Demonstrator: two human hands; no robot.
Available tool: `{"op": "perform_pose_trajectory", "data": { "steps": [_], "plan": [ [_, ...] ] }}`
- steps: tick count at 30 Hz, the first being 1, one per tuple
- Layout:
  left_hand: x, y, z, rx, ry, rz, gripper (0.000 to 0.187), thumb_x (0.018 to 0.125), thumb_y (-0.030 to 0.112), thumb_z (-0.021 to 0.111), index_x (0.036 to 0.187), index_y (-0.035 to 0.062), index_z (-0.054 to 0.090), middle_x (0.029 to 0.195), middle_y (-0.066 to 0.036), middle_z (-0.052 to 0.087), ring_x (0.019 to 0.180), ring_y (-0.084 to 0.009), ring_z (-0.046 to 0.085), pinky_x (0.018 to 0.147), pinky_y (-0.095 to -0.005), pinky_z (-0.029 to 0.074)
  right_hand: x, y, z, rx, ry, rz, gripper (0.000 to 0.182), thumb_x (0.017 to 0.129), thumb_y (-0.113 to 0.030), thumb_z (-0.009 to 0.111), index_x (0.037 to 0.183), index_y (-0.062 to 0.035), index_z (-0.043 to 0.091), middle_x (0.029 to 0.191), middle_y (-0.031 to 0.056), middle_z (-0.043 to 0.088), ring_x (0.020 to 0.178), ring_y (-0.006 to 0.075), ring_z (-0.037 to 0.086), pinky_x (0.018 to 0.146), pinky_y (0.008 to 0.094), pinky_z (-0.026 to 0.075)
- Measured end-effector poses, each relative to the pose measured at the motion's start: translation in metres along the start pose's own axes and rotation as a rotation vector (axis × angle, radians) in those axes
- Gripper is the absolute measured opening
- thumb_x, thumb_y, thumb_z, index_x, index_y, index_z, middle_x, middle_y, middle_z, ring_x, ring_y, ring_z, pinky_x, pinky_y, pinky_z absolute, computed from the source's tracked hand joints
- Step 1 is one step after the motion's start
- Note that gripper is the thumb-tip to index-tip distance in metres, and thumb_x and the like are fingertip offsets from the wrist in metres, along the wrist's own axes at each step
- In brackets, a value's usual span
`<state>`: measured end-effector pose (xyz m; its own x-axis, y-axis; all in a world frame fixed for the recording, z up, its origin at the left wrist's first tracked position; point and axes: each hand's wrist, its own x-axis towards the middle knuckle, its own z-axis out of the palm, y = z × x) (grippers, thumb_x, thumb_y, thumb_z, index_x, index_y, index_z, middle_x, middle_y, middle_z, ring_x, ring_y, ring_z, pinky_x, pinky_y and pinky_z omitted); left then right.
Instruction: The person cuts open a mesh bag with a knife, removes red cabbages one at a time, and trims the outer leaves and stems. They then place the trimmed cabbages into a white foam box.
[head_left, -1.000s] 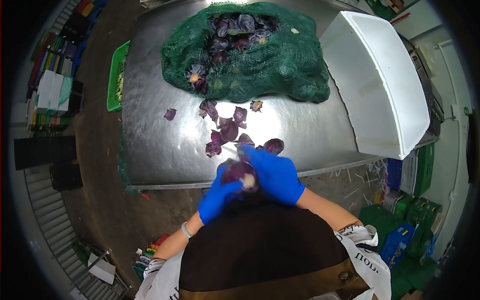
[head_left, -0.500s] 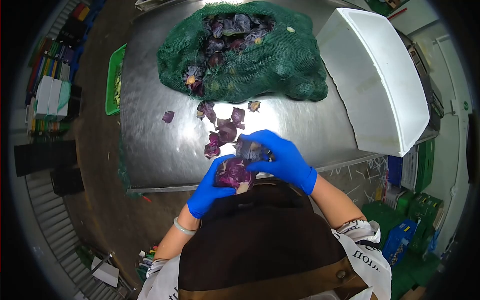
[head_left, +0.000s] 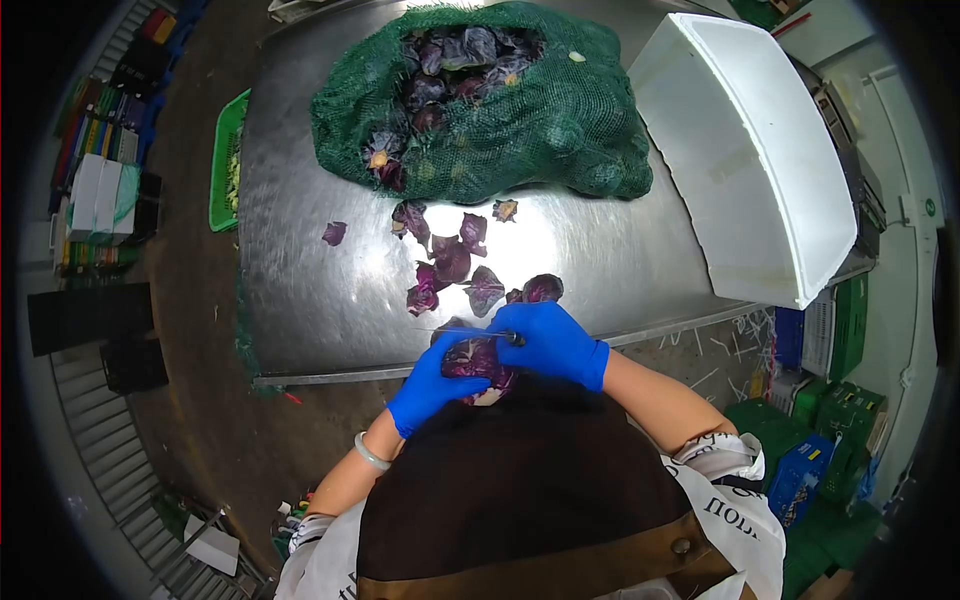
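Fingers of the left hand point(head_left: 432, 390) are curled partway round 1 red cabbage point(head_left: 474, 359), on the wearer's side of the green mesh sack point(head_left: 570, 140). Fingers of the right hand point(head_left: 553, 345) are closed on the handle of 1 knife point(head_left: 513, 338), blade along the cabbage's sack-facing side; blade contact cannot be determined. Loose purple leaves point(head_left: 452, 262) lie on the counter point(head_left: 300, 290), between sack and hands. White box point(head_left: 690, 160): right of sack.

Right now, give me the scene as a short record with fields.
Left hand: blue-gloved, holding a round purple cabbage
Right hand: blue-gloved, gripping a dark-handled, thin-bladed knife
Surface: shiny metal table
Near hands: loose purple cabbage leaves
Far side: bulky green mesh sack, more cabbages showing
Right end: white rectangular box
Left edge: bright green basket
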<state>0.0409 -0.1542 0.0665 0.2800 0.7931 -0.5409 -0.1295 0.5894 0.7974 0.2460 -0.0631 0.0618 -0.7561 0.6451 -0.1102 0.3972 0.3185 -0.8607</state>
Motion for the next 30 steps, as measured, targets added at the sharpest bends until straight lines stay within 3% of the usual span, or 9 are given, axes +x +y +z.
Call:
{"op": "perform_pose_trajectory", "data": {
  "steps": [4,6,10,12,17,23,26,28,30],
  "plan": [
    [-0.002,-0.008,-0.003,0.081,0.017,0.186,0.067,0.067,0.006,0.079,0.127,0.0082,0.049,0.118,-0.007,0.056,0.111,-0.0193,0.055,0.098,-0.033,0.045,0.003,0.028,0.001,0.084,0.109,-0.028,0.019,0.077,-0.012,0.067,0.094,-0.0039,0.067,0.085,0.011,0.068,0.074,0.0234,0.067,0.067,0.0327,0.053],
    [-0.001,-0.005,-0.005,0.108,0.041,0.316,0.07,0.065,0.006,0.079,0.128,0.0082,0.049,0.121,-0.008,0.054,0.115,-0.0205,0.052,0.102,-0.0346,0.042,0.009,0.057,-0.016,0.732,0.088,0.606,0.02,0.079,-0.011,0.067,0.097,-0.0015,0.065,0.085,0.0117,0.069,0.076,0.0195,0.067,0.066,0.0308,0.053],
    [-0.001,0.01,-0.002,-0.063,0.291,0.278,0.076,0.063,0.003,0.076,0.132,0.0068,0.044,0.125,-0.008,0.051,0.117,-0.0213,0.05,0.102,-0.0348,0.042,0.001,0.036,-0.017,0.039,0.434,0.216,0.043,0.082,-0.023,0.073,0.119,-0.0075,0.058,0.091,0.0088,0.07,0.065,0.0177,0.068,0.059,0.0296,0.055],
    [0.01,0.012,0.0,-0.033,0.348,0.341,0.073,0.067,0.007,0.077,0.133,0.0067,0.044,0.126,-0.009,0.051,0.118,-0.0216,0.05,0.101,-0.0353,0.043,-0.002,-0.01,-0.024,0.343,0.417,0.271,0.052,0.08,-0.029,0.076,0.124,-0.0104,0.056,0.092,0.0082,0.067,0.067,0.0147,0.065,0.064,0.0291,0.053],
    [0.017,0.022,0.008,0.029,0.265,0.426,0.071,0.071,0.01,0.078,0.133,0.0061,0.044,0.127,-0.01,0.05,0.118,-0.022,0.051,0.101,-0.0347,0.043,0.008,-0.004,0.006,0.198,0.51,-0.021,0.032,0.084,-0.027,0.072,0.109,-0.009,0.061,0.086,0.0079,0.065,0.058,0.013,0.061,0.055,0.0301,0.048],
    [0.006,0.024,0.008,0.004,0.204,0.411,0.071,0.071,0.011,0.077,0.133,0.0048,0.044,0.127,-0.011,0.05,0.118,-0.0228,0.05,0.103,-0.0358,0.042,0.005,0.011,-0.007,0.019,0.462,0.295,0.017,0.09,-0.023,0.061,0.088,-0.0067,0.061,0.072,0.0097,0.065,0.059,0.017,0.065,0.055,0.0294,0.05],
    [0.006,0.03,0.007,-0.041,0.265,0.52,0.071,0.071,0.01,0.076,0.134,0.0047,0.043,0.127,-0.012,0.05,0.118,-0.0227,0.05,0.103,-0.0358,0.042,-0.005,0.076,-0.013,0.072,0.485,0.375,0.027,0.089,-0.024,0.063,0.108,-0.0051,0.063,0.087,0.0079,0.069,0.06,0.0143,0.066,0.048,0.0273,0.05],
    [0.006,0.036,0.013,0.103,0.391,0.558,0.07,0.073,0.01,0.075,0.134,0.0045,0.042,0.128,-0.012,0.05,0.118,-0.0227,0.05,0.102,-0.0361,0.042,-0.006,0.014,-0.009,0.58,0.557,0.291,0.041,0.089,-0.025,0.066,0.122,-0.0028,0.058,0.097,0.0056,0.069,0.059,0.0129,0.063,0.047,0.0251,0.049],
    [0.013,0.038,0.014,0.118,0.38,0.543,0.072,0.075,0.01,0.073,0.137,0.0046,0.039,0.132,-0.012,0.047,0.122,-0.0228,0.047,0.104,-0.0366,0.039,-0.006,0.004,-0.005,0.725,0.31,0.428,0.053,0.088,-0.027,0.068,0.132,-0.0019,0.05,0.09,0.0051,0.066,0.06,0.0097,0.059,0.046,0.0224,0.045]
  ]
}}
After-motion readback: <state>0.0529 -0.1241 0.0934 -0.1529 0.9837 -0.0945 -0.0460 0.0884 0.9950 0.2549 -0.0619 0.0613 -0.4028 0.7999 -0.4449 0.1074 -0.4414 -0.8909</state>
